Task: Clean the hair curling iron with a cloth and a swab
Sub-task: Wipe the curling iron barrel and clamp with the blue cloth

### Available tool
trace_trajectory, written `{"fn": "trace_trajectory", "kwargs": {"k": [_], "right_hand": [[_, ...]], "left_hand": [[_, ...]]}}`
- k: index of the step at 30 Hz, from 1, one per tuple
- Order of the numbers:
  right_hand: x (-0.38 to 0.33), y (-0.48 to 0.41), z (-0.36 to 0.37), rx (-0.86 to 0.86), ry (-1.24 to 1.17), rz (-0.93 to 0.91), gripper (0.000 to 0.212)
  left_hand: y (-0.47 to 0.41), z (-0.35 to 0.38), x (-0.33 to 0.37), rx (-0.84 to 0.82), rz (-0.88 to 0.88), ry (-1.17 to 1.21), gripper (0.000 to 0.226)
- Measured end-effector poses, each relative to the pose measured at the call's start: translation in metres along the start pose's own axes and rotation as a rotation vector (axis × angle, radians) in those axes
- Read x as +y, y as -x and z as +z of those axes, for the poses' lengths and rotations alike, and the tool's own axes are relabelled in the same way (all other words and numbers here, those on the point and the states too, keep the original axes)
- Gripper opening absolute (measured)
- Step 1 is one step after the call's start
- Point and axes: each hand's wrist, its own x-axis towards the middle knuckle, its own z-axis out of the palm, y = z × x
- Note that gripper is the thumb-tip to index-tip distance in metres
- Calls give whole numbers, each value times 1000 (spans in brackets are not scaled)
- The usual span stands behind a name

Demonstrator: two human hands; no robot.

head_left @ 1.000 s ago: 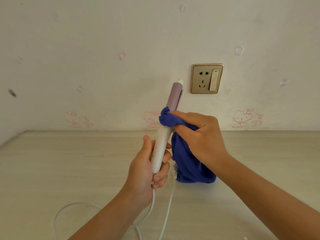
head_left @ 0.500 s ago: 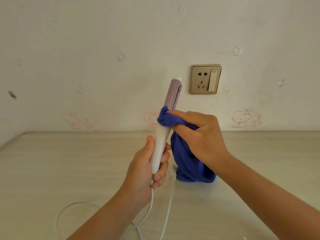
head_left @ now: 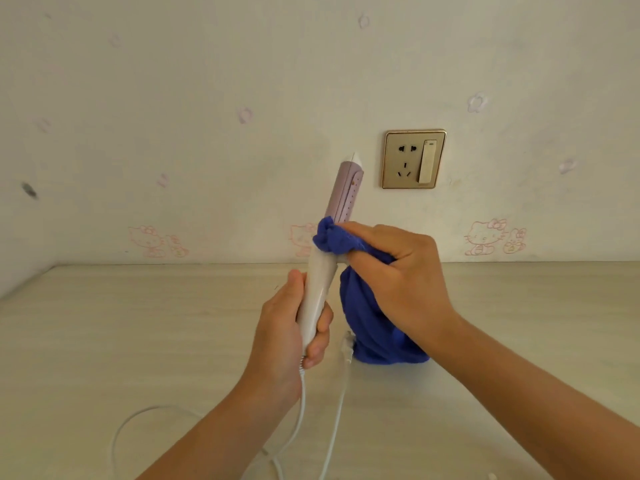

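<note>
White power cord [head_left: 149, 415] loops on pale wood-grain surface [head_left: 104, 323] at left. Left hand [head_left: 294, 327] grips white handle of lilac-barrelled hair curling iron [head_left: 332, 244], held near-upright, tip tilted right. Right hand [head_left: 398, 275] pinches bunched blue cloth [head_left: 367, 327] against barrel base; cloth tail hangs to the surface. Gold wall socket [head_left: 414, 159] behind.
</note>
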Motion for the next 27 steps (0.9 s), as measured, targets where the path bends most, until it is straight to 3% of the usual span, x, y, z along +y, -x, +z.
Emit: {"fn": "trace_trajectory", "kwargs": {"k": [2,4,6,8,13,15,17,20,22,25,27], "right_hand": [[-1,6,4,-129,-20,-31,43],[-5,15,13,-355,-108,21,42],[-5,21,21,-475,-60,20,41],[0,21,22,-460,25,-59,40],[2,12,12,-115,74,-77,39],[1,17,15,-195,-15,-6,39],[-4,20,18,-424,-169,77,38],[-6,22,20,-564,-78,-8,36],[-5,22,21,-503,-66,-23,36],[-5,20,19,-272,-137,32,40],[-1,13,12,-121,-11,-34,43]], "left_hand": [[-3,1,5,35,-32,36,58],[-7,-2,12,79,-70,180,51],[-10,-9,15,99,-120,310,45],[-10,-12,13,96,-152,373,47],[-5,3,8,31,-128,257,39],[-6,3,9,37,-127,250,48],[-7,-3,12,83,-132,277,52],[-9,-15,16,120,-158,271,54],[-8,-14,16,88,-175,325,52],[-6,-4,12,21,-178,401,43],[-5,-3,9,-4,-173,368,46]]}}
